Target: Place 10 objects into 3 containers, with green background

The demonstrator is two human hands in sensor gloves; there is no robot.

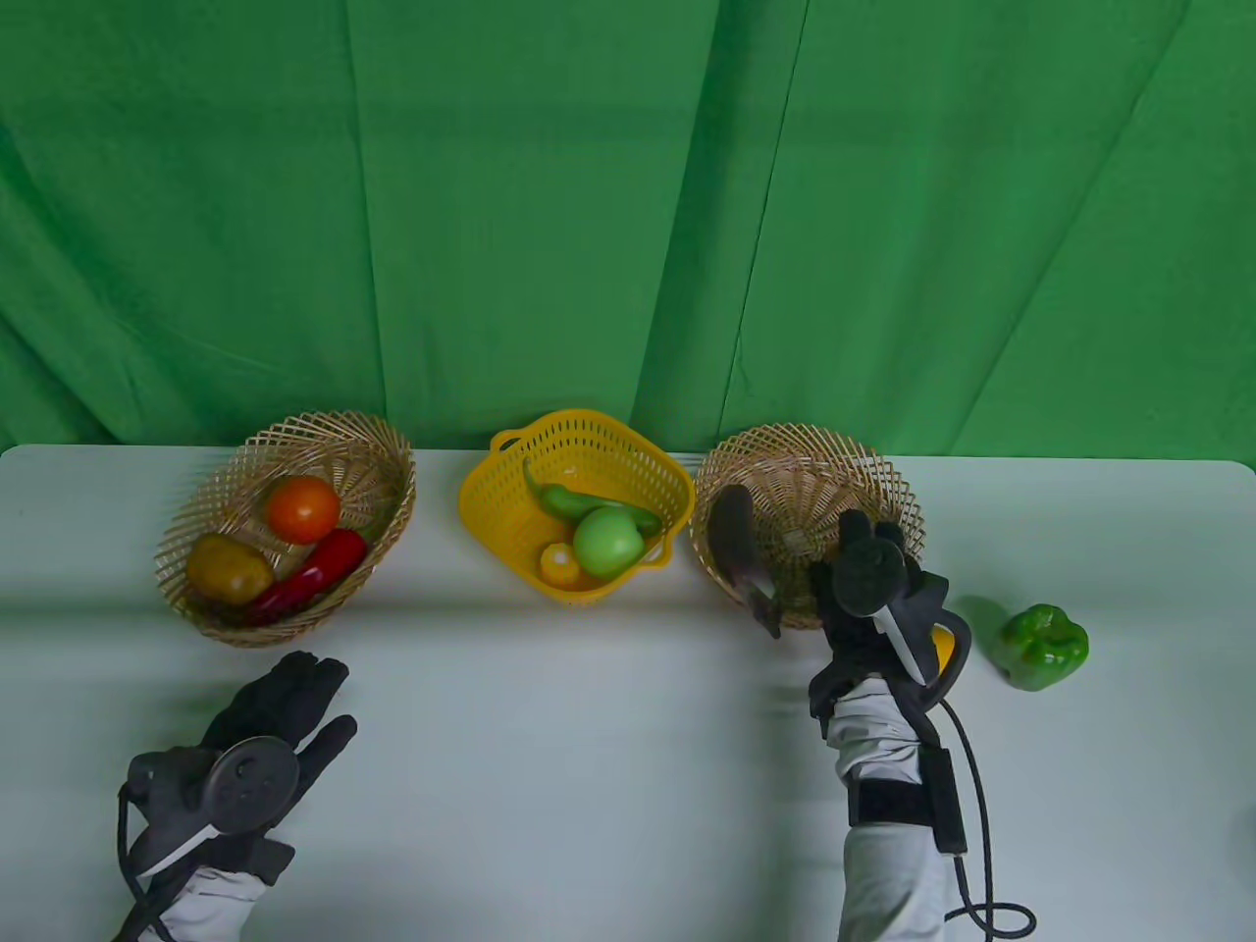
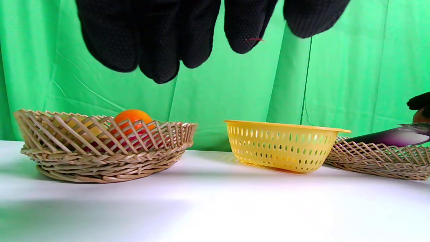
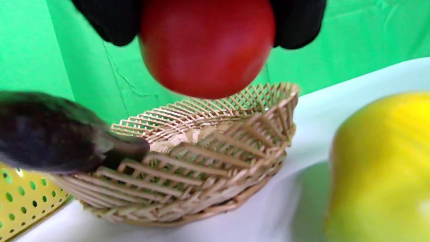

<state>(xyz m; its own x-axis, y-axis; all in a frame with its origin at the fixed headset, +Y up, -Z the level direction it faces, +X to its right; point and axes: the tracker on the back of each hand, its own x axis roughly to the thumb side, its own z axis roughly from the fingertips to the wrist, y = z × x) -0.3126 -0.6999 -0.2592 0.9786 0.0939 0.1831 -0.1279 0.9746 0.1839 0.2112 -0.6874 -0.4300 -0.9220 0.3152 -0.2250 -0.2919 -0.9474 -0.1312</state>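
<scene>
My right hand (image 1: 868,579) holds a round red fruit (image 3: 206,47) in its fingertips just above the near rim of the right wicker basket (image 1: 888,481). A dark purple eggplant (image 1: 738,549) lies across that basket's left rim, also in the right wrist view (image 3: 50,134). The left wicker basket (image 1: 388,461) holds a tomato (image 1: 302,508), a potato (image 1: 228,567) and a red pepper (image 1: 312,577). The yellow plastic basket (image 1: 491,496) holds a green chilli (image 1: 569,500), a green apple (image 1: 606,542) and a small yellow fruit (image 1: 559,563). My left hand (image 1: 285,711) hovers open and empty over the table.
A green bell pepper (image 1: 1042,648) lies on the table right of my right hand. A yellow fruit (image 3: 379,168) sits just behind that hand, mostly hidden in the table view (image 1: 944,650). A green cloth (image 1: 628,196) hangs behind the white table (image 1: 589,765).
</scene>
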